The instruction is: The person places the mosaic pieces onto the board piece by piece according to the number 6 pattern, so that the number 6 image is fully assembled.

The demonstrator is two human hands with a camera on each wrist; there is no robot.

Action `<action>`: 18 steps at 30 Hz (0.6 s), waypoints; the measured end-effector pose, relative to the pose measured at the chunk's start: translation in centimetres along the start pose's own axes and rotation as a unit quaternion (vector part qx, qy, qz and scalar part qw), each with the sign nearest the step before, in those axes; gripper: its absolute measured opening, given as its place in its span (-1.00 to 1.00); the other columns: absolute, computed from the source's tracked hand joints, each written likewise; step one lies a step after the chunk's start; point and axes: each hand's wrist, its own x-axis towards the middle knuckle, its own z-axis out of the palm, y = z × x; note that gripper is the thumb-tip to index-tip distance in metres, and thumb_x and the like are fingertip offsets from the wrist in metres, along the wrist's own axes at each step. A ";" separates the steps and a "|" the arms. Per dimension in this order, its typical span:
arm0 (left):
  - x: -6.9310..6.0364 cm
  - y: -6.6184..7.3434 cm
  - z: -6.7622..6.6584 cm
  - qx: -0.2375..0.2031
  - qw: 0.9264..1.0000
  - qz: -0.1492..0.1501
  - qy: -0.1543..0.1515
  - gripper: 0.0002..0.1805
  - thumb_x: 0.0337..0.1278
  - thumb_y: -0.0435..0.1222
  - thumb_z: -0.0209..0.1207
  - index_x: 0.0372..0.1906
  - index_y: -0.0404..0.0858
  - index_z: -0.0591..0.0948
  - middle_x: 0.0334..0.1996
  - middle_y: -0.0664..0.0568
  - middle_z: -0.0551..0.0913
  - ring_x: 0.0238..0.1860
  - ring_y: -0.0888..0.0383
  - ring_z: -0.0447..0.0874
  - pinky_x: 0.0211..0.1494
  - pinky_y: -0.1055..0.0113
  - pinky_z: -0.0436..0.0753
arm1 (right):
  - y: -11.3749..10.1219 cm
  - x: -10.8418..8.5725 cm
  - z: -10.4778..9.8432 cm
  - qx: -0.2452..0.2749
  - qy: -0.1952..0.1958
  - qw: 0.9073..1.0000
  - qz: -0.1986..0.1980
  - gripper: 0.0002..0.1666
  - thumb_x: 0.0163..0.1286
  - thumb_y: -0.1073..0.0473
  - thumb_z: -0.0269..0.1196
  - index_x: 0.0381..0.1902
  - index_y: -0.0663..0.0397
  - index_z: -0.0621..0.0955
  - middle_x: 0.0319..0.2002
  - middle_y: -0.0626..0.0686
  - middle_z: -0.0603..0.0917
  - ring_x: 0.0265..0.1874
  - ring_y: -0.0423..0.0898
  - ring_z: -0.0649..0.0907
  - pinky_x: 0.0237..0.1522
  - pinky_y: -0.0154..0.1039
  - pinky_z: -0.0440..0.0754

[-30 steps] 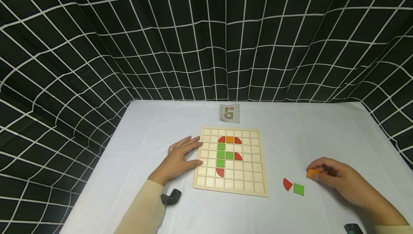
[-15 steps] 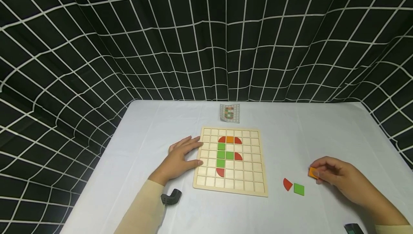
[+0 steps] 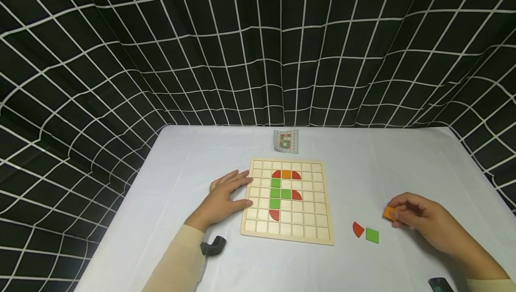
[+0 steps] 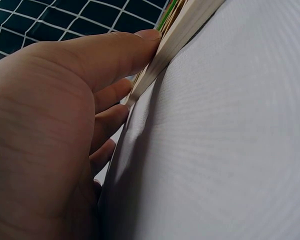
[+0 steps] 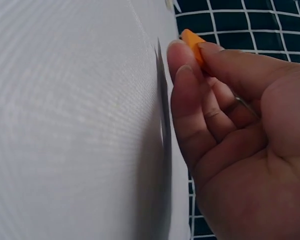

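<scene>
A wooden grid board (image 3: 306,225) lies on the table, bearing red quarter-round, green square and orange square tiles. My left hand (image 3: 224,198) rests at its left edge, thumb and fingertips touching the frame; the left wrist view shows the thumb (image 4: 125,50) against the board's side. Out to the right, my right hand (image 3: 423,220) pinches an orange tile (image 3: 389,213) between thumb and fingers, just over the cloth. In the right wrist view the orange tile (image 5: 192,42) pokes out past the fingertips. Left of that hand lie a loose red quarter-round tile (image 3: 358,229) and a green square tile (image 3: 372,235).
Behind the board lies a small printed pattern card (image 3: 285,141) with a coloured figure on a grid. White cloth covers the table (image 3: 193,157). A black curtain with white grid lines (image 3: 258,50) stands around the back and sides. Black devices (image 3: 213,246) sit by both wrists.
The orange tile has turned and shifted slightly in my right fingers, while that hand stays in nearly the same spot. My left hand and the tiles on the board have not moved.
</scene>
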 end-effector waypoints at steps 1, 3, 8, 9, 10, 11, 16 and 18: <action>0.0 0.0 0.0 0.000 1.000 0.000 0.000 -0.24 0.32 0.04 0.50 0.57 0.03 0.56 0.66 0.26 0.30 0.71 0.11 -0.02 0.63 -0.02 -0.15 | -0.1 0.0 0.0 0.002 0.000 1.000 -0.003 -0.78 0.50 0.55 0.32 0.06 0.45 0.65 -0.23 0.15 0.75 -0.37 -0.03 0.80 -0.27 -0.27 0.78; 0.0 -0.1 0.0 -0.001 1.000 0.000 0.002 -0.24 0.31 0.04 0.51 0.57 0.03 0.56 0.66 0.26 0.30 0.71 0.11 -0.02 0.63 -0.03 -0.15 | -0.2 0.1 0.0 0.006 0.000 1.000 -0.011 -0.79 0.50 0.55 0.31 0.05 0.45 0.65 -0.23 0.16 0.76 -0.36 -0.03 0.80 -0.27 -0.26 0.78; -0.1 0.0 0.1 -0.007 1.000 0.010 0.011 -0.25 0.29 0.01 0.52 0.55 0.00 0.58 0.65 0.21 0.34 0.71 0.03 0.02 0.62 -0.11 -0.12 | -0.7 0.2 0.1 0.002 0.002 1.000 -0.031 -0.82 0.50 0.54 0.32 0.02 0.40 0.68 -0.23 0.13 0.80 -0.37 -0.04 0.80 -0.27 -0.29 0.77; -0.1 0.0 0.1 -0.007 1.000 0.011 0.012 -0.25 0.29 0.01 0.52 0.54 -0.01 0.59 0.64 0.20 0.35 0.71 0.02 0.03 0.62 -0.12 -0.12 | -0.8 0.2 0.1 -0.002 0.004 0.999 -0.033 -0.82 0.50 0.54 0.32 0.01 0.38 0.68 -0.23 0.12 0.80 -0.37 -0.04 0.80 -0.28 -0.30 0.76; -0.1 0.0 0.1 -0.008 1.000 0.012 0.012 -0.25 0.29 0.00 0.52 0.54 -0.01 0.59 0.64 0.20 0.35 0.71 0.02 0.03 0.62 -0.13 -0.12 | -0.9 0.3 0.2 -0.005 0.005 0.999 -0.034 -0.82 0.50 0.54 0.33 0.01 0.37 0.69 -0.23 0.11 0.80 -0.37 -0.04 0.80 -0.28 -0.31 0.76; -0.1 0.0 0.1 -0.007 1.000 0.010 0.011 -0.25 0.29 0.01 0.52 0.55 -0.01 0.59 0.65 0.21 0.34 0.71 0.03 0.02 0.62 -0.11 -0.12 | -1.0 0.3 0.2 -0.010 0.007 0.999 -0.035 -0.82 0.49 0.54 0.33 0.00 0.36 0.70 -0.23 0.10 0.80 -0.38 -0.05 0.80 -0.28 -0.32 0.75; 0.0 -0.1 0.1 -0.004 1.000 0.006 0.006 -0.24 0.30 0.02 0.52 0.56 0.00 0.57 0.65 0.23 0.32 0.71 0.07 0.00 0.62 -0.06 -0.13 | -1.4 0.5 0.5 -0.013 0.009 0.999 -0.042 -0.81 0.49 0.54 0.33 0.00 0.32 0.71 -0.23 0.10 0.80 -0.39 -0.03 0.79 -0.28 -0.33 0.75; 0.0 -0.1 0.0 -0.004 1.000 0.007 0.007 -0.24 0.30 0.01 0.52 0.56 0.00 0.57 0.65 0.23 0.32 0.71 0.06 0.01 0.62 -0.06 -0.13 | -1.6 0.6 0.6 -0.008 0.008 0.999 -0.047 -0.81 0.49 0.54 0.33 -0.01 0.31 0.72 -0.23 0.12 0.80 -0.39 -0.02 0.80 -0.28 -0.32 0.76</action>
